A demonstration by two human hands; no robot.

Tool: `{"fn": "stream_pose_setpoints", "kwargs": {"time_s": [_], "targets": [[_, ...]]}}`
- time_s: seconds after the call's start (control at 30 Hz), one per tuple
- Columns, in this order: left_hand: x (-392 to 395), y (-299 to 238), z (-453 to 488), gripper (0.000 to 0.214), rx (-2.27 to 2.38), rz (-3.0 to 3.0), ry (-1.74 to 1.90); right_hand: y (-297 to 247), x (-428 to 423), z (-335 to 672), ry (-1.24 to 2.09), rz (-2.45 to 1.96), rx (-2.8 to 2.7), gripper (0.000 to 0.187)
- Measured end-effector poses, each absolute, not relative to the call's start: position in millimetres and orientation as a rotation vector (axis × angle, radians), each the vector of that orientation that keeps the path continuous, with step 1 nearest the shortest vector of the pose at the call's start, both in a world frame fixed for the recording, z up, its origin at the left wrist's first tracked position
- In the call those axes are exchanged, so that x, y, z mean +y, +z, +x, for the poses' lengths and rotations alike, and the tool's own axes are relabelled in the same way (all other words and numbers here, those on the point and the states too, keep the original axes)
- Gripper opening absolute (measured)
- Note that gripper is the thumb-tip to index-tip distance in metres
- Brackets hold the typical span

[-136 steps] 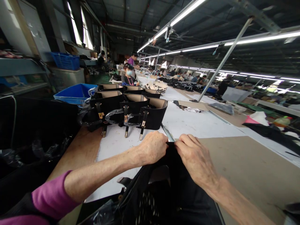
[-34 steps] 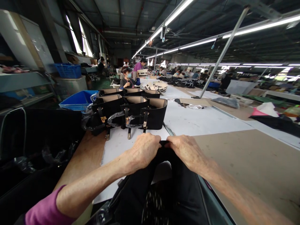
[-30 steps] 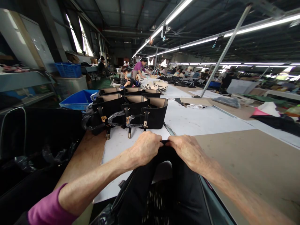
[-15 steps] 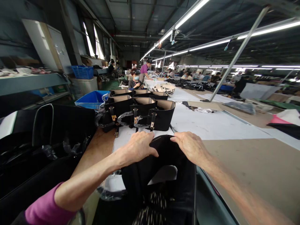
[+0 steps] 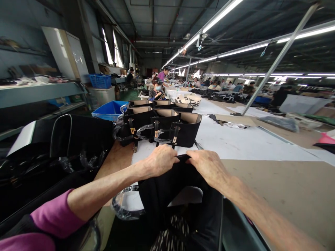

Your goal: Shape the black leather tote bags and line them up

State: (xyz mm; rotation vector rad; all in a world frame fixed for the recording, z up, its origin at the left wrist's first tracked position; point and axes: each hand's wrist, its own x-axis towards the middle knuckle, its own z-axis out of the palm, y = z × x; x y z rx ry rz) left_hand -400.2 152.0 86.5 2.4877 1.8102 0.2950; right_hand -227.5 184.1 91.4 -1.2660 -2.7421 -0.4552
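My left hand [image 5: 159,161] and my right hand [image 5: 208,165] are both closed on the far top edge of a black handbag [image 5: 180,198] that stands open in front of me. The two hands sit close together, a short strip of black rim showing between them. Inside the bag I see a pale lining and a speckled dark patch. A plastic-wrapped handle [image 5: 123,209] curls off the bag's left side.
Several finished black bags with tan lining and gold buckles [image 5: 162,125] stand in a group just beyond my hands on the long table [image 5: 274,181]. More black bags [image 5: 65,146] pile at my left. A blue bin [image 5: 108,109] sits behind. Other people work further along the line.
Both hands have stayed on the bag's top edge; half a second ago they were a little further apart, now they are closer together. My view has swung slightly left.
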Motion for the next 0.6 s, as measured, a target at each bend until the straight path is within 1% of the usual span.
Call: {"fn": "stream_pose_setpoints", "kwargs": {"time_s": [0.07, 0.13, 0.23, 0.4, 0.5, 0.6], "targets": [[151.8, 87.6, -401.3, 0.027, 1.806, 2.488, 0.281, 90.7, 186.2, -233.8, -0.458, -1.259, -2.779, 0.027], [152.8, 88.6, -401.8, 0.028, 1.816, 2.504, 0.254, 90.4, 188.4, -238.1, -0.497, -1.266, -2.782, 0.031], [156.8, 87.9, -400.0, 0.026, 1.836, 2.564, 0.234, 90.5, 190.9, -241.8, -0.53, -1.288, -2.791, 0.029], [164.3, 84.8, -394.0, 0.021, 1.772, 2.656, 0.261, 93.6, 188.6, -241.5, -0.453, -1.367, -2.795, 0.032], [164.8, 87.9, -393.0, 0.025, 1.675, 2.646, 0.269, 94.7, 186.7, -235.0, -0.334, -1.471, -2.814, 0.027], [160.3, 96.1, -397.5, 0.027, 1.543, 2.547, 0.375, 93.9, 189.2, -223.9, -0.144, -1.56, -2.817, 0.021]]}}
